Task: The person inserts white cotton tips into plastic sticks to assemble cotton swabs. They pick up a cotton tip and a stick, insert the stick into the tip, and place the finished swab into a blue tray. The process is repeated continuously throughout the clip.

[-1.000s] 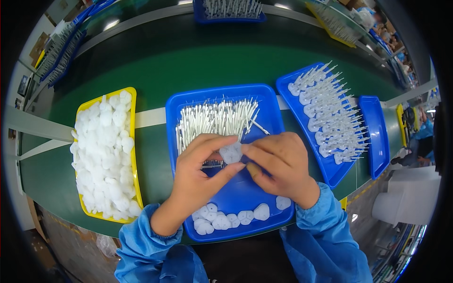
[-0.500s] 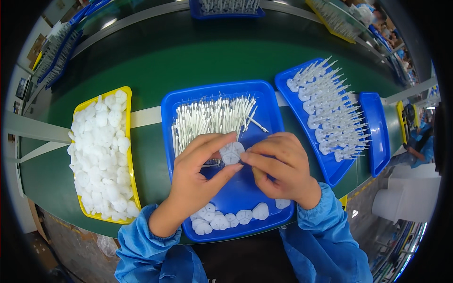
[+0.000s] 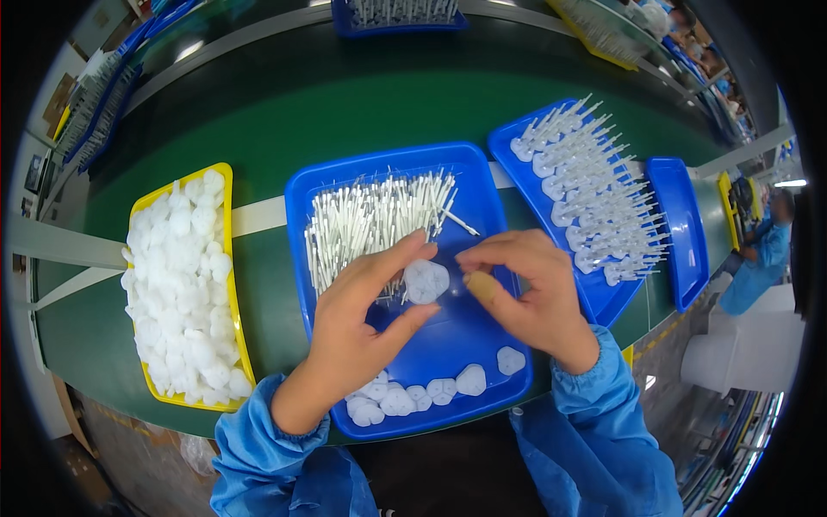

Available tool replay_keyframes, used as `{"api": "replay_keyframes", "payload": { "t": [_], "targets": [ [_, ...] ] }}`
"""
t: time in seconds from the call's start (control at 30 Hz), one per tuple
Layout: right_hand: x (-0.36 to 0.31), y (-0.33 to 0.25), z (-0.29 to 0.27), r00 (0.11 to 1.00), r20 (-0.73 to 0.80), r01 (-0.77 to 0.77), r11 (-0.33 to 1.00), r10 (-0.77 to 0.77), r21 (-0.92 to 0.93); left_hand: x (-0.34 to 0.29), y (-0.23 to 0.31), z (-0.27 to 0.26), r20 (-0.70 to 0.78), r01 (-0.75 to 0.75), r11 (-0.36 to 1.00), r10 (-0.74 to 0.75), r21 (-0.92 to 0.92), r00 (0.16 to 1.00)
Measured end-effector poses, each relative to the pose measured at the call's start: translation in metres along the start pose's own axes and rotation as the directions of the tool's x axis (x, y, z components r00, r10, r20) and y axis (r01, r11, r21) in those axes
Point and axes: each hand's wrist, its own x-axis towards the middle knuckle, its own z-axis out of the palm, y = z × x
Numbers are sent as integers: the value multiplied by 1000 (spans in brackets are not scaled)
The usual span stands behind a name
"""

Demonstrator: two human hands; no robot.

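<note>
My left hand (image 3: 366, 306) pinches a white translucent, rounded three-lobed plastic piece (image 3: 427, 282) by its edge between thumb and fingers, above a blue tray (image 3: 448, 340). Just right of that piece, my right hand (image 3: 534, 289) hangs with curled fingers apart and nothing visible between them; a yellowish cover wraps its thumb tip. Many thin white sticks (image 3: 379, 215) with fine wire ends lie bunched in the tray's far part, partly behind my left hand. Similar flat white pieces (image 3: 441, 392) form a row along the tray's near edge, with a single one (image 3: 511, 360) at the right.
At left a yellow tray (image 3: 231, 302) is heaped with white pieces (image 3: 185, 293). A blue tray (image 3: 616, 314) at right bears rows of pieces with upright sticks (image 3: 594, 198). Beside it sits another blue tray (image 3: 680, 233). The green table (image 3: 258, 112) extends behind; another person (image 3: 762, 258) is at far right.
My right hand has drawn away from the white piece to the right, its fingers spreading apart. My left hand still holds the piece, now turned slightly.
</note>
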Motion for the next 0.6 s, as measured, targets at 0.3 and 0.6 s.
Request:
{"api": "replay_keyframes", "payload": {
  "t": [0.3, 0.6],
  "targets": [
    [-35, 4, -2, 990, 130, 76, 986, -57, -146, -5, 12, 1, 120, -189, 909, 155, 371, 981],
    [-57, 8, -1, 980, 182, 128, 948, -76, -293, -12, 11, 11, 376, -204, 865, 19, 458, 926]
  ]
}}
